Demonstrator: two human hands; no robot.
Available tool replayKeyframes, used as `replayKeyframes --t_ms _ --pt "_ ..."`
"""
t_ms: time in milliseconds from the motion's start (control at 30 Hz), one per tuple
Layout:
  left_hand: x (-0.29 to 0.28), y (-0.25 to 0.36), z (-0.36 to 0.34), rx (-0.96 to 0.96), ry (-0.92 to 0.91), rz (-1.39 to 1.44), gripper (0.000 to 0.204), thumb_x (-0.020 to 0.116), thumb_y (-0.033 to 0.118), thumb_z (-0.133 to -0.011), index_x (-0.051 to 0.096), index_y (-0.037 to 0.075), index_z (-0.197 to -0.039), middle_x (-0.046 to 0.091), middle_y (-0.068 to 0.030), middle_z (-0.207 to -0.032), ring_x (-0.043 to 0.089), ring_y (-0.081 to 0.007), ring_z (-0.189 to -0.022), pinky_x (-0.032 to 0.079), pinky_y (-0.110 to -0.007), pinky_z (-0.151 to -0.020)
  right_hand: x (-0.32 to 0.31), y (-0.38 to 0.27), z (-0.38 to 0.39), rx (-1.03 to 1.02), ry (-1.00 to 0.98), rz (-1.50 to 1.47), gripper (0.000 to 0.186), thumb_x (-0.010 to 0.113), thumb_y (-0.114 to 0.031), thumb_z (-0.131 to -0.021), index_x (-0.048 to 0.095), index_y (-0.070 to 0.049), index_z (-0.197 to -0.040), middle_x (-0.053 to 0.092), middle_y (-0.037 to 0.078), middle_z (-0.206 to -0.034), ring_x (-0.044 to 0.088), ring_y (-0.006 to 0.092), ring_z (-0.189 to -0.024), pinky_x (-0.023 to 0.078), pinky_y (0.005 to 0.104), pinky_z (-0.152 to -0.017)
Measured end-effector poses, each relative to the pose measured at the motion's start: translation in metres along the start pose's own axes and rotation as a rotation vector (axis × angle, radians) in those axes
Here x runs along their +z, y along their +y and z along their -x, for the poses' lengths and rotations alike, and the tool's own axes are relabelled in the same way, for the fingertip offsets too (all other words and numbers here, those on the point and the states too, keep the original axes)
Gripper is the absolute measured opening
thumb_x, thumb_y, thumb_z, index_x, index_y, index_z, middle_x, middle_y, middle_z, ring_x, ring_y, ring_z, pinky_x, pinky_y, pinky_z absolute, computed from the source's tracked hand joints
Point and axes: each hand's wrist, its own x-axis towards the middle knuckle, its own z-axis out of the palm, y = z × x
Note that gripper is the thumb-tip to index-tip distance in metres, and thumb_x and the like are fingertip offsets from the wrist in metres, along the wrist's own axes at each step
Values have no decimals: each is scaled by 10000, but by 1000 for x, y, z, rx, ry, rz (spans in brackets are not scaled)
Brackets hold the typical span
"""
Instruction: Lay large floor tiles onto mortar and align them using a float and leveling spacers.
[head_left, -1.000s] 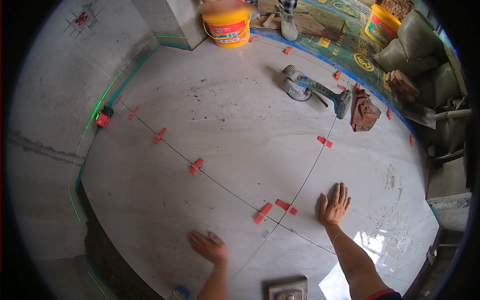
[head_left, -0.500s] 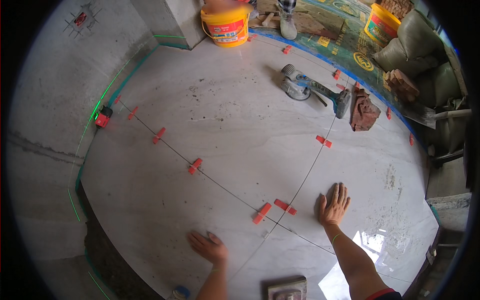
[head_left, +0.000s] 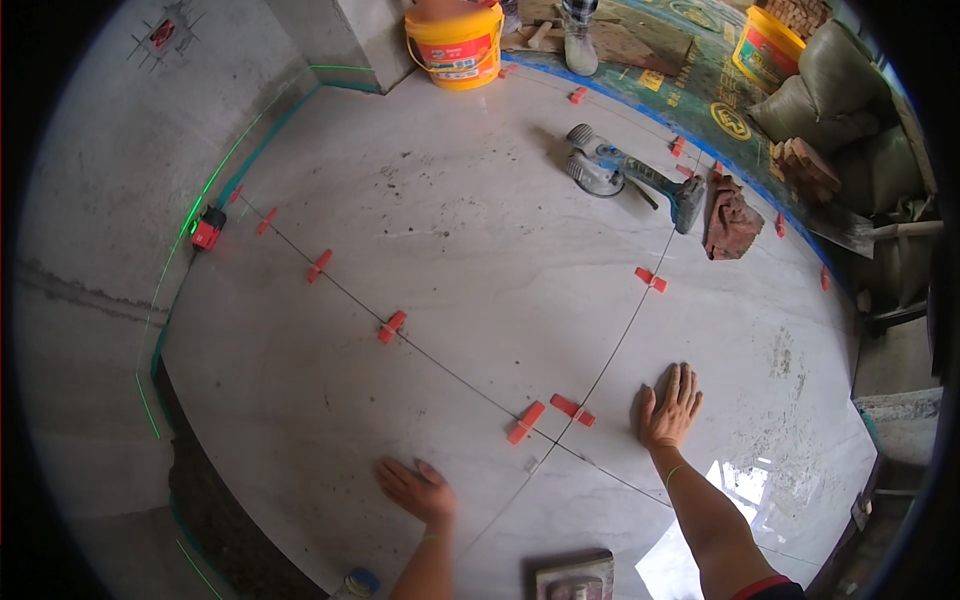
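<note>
Right hand [head_left: 672, 408] open, fingers spread a little, palm down on the right tile [head_left: 770, 300]; holds nothing. Left hand [head_left: 415, 492] also ungripped, fingers close together, lying on the left tile [head_left: 280, 400]. Step looks like bracing or pressing on the laid tiles; how much weight goes in, can't tell. Picking anything up would call for lifting a palm first, clear of the red wedges [head_left: 525, 423] on the joints between the hands.

Farther out: suction-cup tool [head_left: 630, 175] lying on the far tiling, rag [head_left: 733, 222] just beside its handle end; red laser level [head_left: 207, 230] by the left wall; yellow bucket [head_left: 455, 45] at the back.

Hard to see: undersides of both palms hidden, so full contact is unclear. Flat-based tool [head_left: 575, 580] and blue-capped bottle [head_left: 360, 582] cut off at the lower edge. Bucket top blurred. Glare washes out tiling at lower right.
</note>
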Motion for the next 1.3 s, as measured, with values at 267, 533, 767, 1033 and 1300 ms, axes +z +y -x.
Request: replayKeyframes --t_ms 267,533,767,1033,1300 --pt "3 -3 0 18 11 -14 752 311 458 -1105 284 -103 -1605 256 -314 -1680 255 -475 -1570 247 -629 -1243 0 0 -1 4 -6 -9 737 444 -498 -1068 284 -97 -1665 247 129 -1738 159 326 -1625 85 544 -1305" --pt "4 -2 1 6 -9 13 756 324 458 -1104 284 -108 -1604 260 -316 -1678 252 -475 -1570 233 -623 -1251 -1 1 -1 5 -9 -19 747 454 -498 -1061 283 -91 -1664 251 128 -1736 159 321 -1626 86 540 -1306" --pt "5 -3 0 23 9 10 757 358 448 -1101 271 -105 -1611 245 -315 -1685 240 -479 -1572 227 -621 -1254 0 0 -1 1 1 -15 749 465 -495 -1056 289 -89 -1661 256 127 -1735 172 327 -1622 93 545 -1303" --pt "2 -2 1 34 19 9 752 341 437 -1106 259 -113 -1612 248 -310 -1688 239 -464 -1580 217 -615 -1260 4 3 0 -13 28 -11 744 465 -499 -1059 298 -91 -1658 265 125 -1732 179 332 -1620 99 550 -1302" --pt "2 -1 1 14 -2 10 753 360 431 -1107 264 -125 -1604 254 -313 -1685 250 -469 -1573 215 -607 -1264 3 3 -2 2 11 -13 755 470 -504 -1053 300 -79 -1653 264 127 -1732 174 324 -1621 97 549 -1303"
